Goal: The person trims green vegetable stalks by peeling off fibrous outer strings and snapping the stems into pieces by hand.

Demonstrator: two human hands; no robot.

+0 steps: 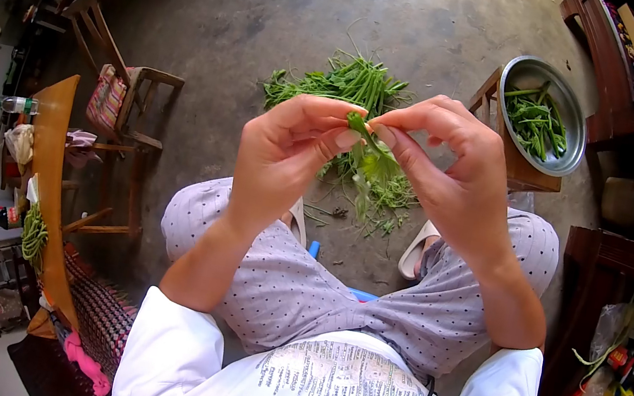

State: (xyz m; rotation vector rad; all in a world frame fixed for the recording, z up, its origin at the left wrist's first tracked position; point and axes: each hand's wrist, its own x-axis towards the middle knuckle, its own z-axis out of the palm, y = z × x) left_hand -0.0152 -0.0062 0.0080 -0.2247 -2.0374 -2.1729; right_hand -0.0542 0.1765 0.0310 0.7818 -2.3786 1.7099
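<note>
Held up in front of my chest is a leafy green sprig (377, 166), its leaves hanging down between my hands. My left hand (291, 152) pinches its top end between thumb and fingertips. From the other side, my right hand (445, 157) grips the same sprig in a thumb-and-finger pinch. Below, on the floor, lies a pile of long green stems (353, 82); loose leafy bits (392, 198) are scattered on its near side, partly behind the sprig. A metal basin (570, 161) at the right contains green stem pieces (539, 122).
The basin rests on a wooden stool (534, 181). At left stand a wooden chair (149, 75) with a patterned cushion and a wooden table (49, 145) with a bottle (18, 105). Dark wooden furniture (618, 251) lines the right side. My sandalled feet flank the leafy bits.
</note>
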